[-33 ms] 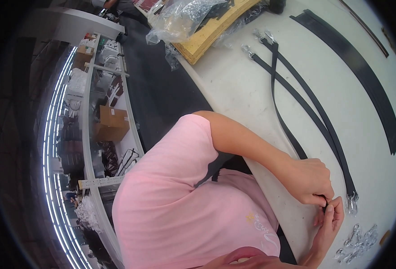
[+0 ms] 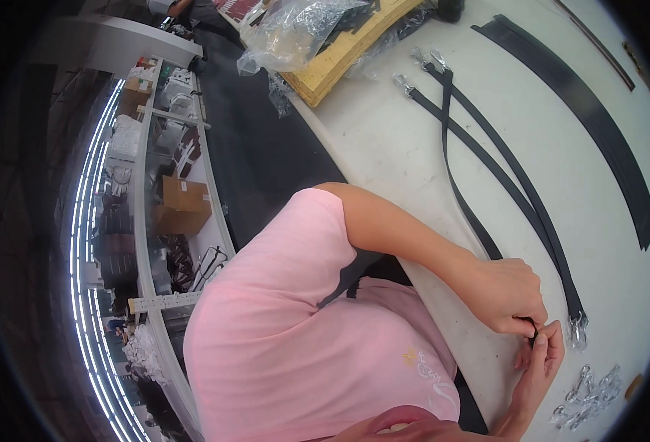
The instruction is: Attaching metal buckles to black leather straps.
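Note:
My left hand (image 2: 509,295) is closed, its fingers curled down and pinching the end of a thin black strap (image 2: 472,221). Against its fingertips, my right hand (image 2: 544,353) pinches the same small dark piece between thumb and finger. The left hand's knuckles cover most of that end. The strap runs from under my left hand up the table. It crosses two more black straps (image 2: 513,169) lying lengthwise, which have metal clasps in clear wrapping (image 2: 578,330) at their ends.
Several wrapped metal clasps (image 2: 586,398) lie in a pile near my right forearm. A wide black strip (image 2: 582,103) curves along the far side of the table. A yellow board (image 2: 325,77) under clear plastic bags sits at the table's upper edge. Shelves with boxes (image 2: 181,205) stand behind me.

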### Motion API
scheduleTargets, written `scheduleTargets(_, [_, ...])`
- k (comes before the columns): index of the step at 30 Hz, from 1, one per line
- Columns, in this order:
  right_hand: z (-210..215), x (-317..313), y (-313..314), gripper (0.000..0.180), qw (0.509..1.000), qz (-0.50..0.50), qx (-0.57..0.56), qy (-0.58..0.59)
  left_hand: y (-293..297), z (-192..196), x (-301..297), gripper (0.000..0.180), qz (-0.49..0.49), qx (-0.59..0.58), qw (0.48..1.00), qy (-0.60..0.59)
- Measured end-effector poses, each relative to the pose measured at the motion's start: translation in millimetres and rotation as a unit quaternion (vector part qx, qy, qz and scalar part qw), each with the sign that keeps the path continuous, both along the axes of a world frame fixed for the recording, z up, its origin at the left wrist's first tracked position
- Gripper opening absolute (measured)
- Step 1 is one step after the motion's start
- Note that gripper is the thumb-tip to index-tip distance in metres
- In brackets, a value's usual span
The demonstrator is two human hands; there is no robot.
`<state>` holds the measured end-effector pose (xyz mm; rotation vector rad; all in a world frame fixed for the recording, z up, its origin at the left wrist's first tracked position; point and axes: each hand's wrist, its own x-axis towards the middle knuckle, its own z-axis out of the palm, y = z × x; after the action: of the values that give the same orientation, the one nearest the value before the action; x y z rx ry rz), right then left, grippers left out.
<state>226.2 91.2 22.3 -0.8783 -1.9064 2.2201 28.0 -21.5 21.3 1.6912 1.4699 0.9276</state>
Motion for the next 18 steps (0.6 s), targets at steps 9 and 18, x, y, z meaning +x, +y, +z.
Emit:
scheduleTargets(9, [5, -2, 8, 0.029, 0.999, 0.023, -0.040, -0.007, 3, 3, -6, 0.022, -0.002, -0.013, 1.000, -0.028])
scheduleTargets(18, [11, 7, 7, 0.028, 0.996, -0.015, -0.055, -0.062, 10, 4, -5, 0.024, -0.041, -0.038, 0.996, -0.066])
